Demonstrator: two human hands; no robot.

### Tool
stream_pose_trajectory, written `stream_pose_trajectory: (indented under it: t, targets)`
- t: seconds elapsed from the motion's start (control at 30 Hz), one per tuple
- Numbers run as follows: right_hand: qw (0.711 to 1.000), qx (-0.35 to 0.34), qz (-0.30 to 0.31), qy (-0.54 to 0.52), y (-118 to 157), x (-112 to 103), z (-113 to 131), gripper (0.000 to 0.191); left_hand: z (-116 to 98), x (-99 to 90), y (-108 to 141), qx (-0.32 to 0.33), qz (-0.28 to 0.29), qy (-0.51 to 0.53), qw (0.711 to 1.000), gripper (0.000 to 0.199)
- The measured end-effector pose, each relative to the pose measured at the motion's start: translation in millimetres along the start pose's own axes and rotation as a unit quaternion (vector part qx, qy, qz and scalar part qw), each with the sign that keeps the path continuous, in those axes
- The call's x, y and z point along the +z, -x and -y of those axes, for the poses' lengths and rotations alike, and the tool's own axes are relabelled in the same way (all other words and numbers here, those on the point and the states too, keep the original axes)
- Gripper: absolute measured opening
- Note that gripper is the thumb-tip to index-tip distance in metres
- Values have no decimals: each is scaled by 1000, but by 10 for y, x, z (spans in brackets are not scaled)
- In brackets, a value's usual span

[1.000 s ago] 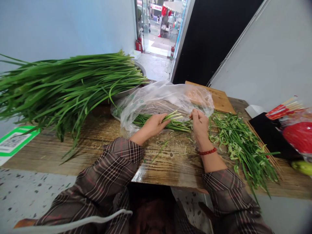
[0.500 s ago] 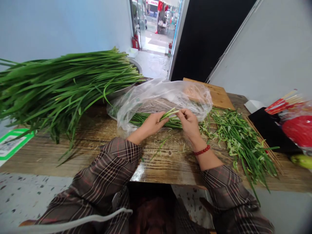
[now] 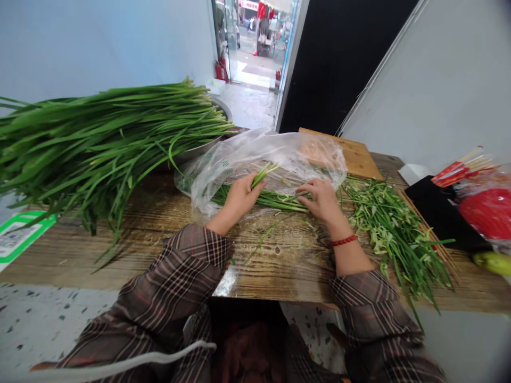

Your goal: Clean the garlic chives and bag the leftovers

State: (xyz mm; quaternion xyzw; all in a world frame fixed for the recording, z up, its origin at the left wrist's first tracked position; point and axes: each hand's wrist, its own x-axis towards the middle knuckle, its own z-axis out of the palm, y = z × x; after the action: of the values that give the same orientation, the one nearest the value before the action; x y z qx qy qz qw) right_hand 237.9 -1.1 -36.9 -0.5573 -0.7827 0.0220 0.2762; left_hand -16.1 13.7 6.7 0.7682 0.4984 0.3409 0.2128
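Note:
Several green stalks with pale ends (image 3: 265, 172) stick up out of my left hand (image 3: 241, 198), whose fingers are wrapped round them. My right hand (image 3: 320, 199) is apart from those stalks, over the right end of a row of green stalks (image 3: 281, 200) on the table; its fingers are bent and slightly spread, with nothing visible between them. That row runs into the mouth of a clear plastic bag (image 3: 207, 183). Right of my right hand lies a loose heap of trimmed leaves and stalks (image 3: 393, 226).
A large bunch of long green leaves (image 3: 107, 133) rests on a metal bowl (image 3: 223, 106) at the left. A wooden board (image 3: 355, 154) lies behind the bag. At the right are a black box (image 3: 437, 213) and a red bundle (image 3: 489, 213) on the wooden table (image 3: 279, 271).
My right hand has let go of the pale stalk ends and moved right, its fingers opening. My left hand has shifted slightly left and up with the stalks.

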Motion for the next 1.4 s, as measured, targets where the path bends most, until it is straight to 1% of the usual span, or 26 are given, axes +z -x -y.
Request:
stream_pose_trajectory:
  t: [0.07, 0.1, 0.17, 0.23, 0.3, 0.37, 0.4, 0.5, 0.57, 0.67, 0.77, 0.83, 0.9, 1.0, 1.07, 1.13, 1.2, 1.27, 1.33, 1.4]
  targets:
    - [1000, -2, 10, 13, -6, 23, 2, 8, 8, -1, -4, -3, -9, -5, 1000, 25]
    - [1000, 9, -2, 13, -7, 20, -9, 10, 10, -2, -5, -3, -11, -5, 1000, 24]
    - [997, 57, -50, 16, -1, -14, -45, 16, 12, -5, -5, -1, -17, -1, 1000, 25]
    - [987, 117, -105, 41, 15, -64, -76, 19, 15, -6, -5, 1, -24, 3, 1000, 26]
    - [976, 151, -139, 71, 28, -96, -76, 27, 23, -4, -6, 0, -27, 7, 1000, 27]
    - [977, 137, -147, 68, 26, -82, -37, 33, 30, 0, -8, -1, -25, 9, 1000, 26]
    - [982, 116, -140, 52, 18, -56, -7, 31, 33, 1, -9, 0, -25, 9, 1000, 26]
    - [995, 39, -91, 1, -23, 71, 102, 23, 33, 3, -9, 4, -26, 12, 1000, 26]
    - [998, 9, -60, 0, -49, 155, 169, 19, 30, 3, -7, 5, -24, 11, 1000, 27]
    - [999, 3, -29, 30, -75, 220, 245, 16, 35, 5, -5, 4, -22, 6, 1000, 28]
    - [999, 8, -10, 42, -88, 205, 284, 14, 51, 11, -6, 5, -22, 0, 1000, 26]
    - [999, 18, -21, 27, -89, 169, 292, 12, 60, 13, -6, 2, -26, -6, 1000, 25]
    - [999, 25, -45, -1, -85, 124, 295, 15, 59, 9, -8, 6, -37, -8, 999, 24]
    - [997, 14, -73, -28, -72, 57, 324, 19, 42, -4, -12, 37, -58, -4, 998, 25]
    - [996, -3, -82, -42, -63, 19, 377, 20, 30, -5, -14, 61, -55, 9, 997, 23]
    - [993, -15, -92, -67, -59, -10, 453, 20, 23, 8, -10, 78, -23, 21, 996, 22]
    - [989, -23, -103, -102, -61, -30, 524, 20, 20, 31, 3, 95, 30, 26, 995, 22]
    - [983, -21, -120, -136, -67, -41, 551, 20, 19, 54, 21, 109, 76, 8, 991, 23]
    - [976, 4, -156, -149, -75, -43, 508, 23, 19, 65, 34, 112, 87, -32, 989, 24]
    - [971, 44, -192, -138, -77, -32, 406, 26, 21, 58, 35, 92, 66, -72, 991, 24]
